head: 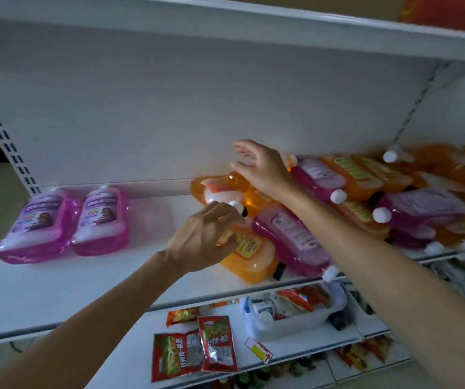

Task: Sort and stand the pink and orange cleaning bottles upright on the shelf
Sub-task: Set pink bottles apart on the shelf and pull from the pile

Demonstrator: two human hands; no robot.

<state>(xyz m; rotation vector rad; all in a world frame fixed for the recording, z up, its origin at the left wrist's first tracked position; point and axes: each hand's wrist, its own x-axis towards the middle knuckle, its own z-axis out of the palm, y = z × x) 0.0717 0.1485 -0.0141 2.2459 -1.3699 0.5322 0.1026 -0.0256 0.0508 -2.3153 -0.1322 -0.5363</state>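
Two pink bottles (100, 220) upright; left hand (204, 238), right hand (258, 167) above heap (366, 192).

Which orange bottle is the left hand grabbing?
The front orange bottle, lying nearest the shelf edge with its yellow label up. The left hand curls over its cap end; the other orange bottles lie farther back.

On the shelf (57, 290), two standing bottles (41, 226) left, toppled bottle heap (290, 237) right — packets (195, 349) below.
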